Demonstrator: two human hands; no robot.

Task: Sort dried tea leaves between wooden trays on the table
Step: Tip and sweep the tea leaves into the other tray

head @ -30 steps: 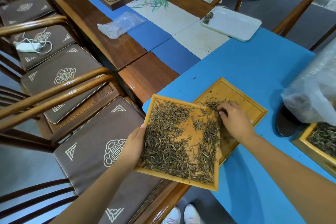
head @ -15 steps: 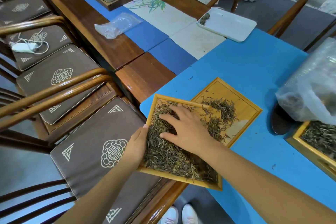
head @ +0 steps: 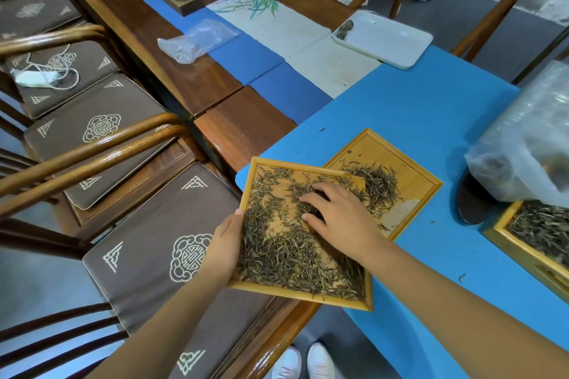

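Right hand [head: 338,218] is back over the near tray [head: 301,294] now, having come off the far tray [head: 412,169] a second ago — fingers spread and lying flat on the tea leaves [head: 286,255], gripping nothing. Left hand [head: 226,244] is still clamping the near tray's left rim, holding it overlapping the far tray's near corner. A small pile is now sitting on the far tray — likely it's raking the next batch across.

Blue-covered table [head: 415,120] bearing a flat square wooden tray [head: 412,175] of tea leaves, a white rectangular plastic tray [head: 391,40] and a clear plastic bag [head: 529,144].
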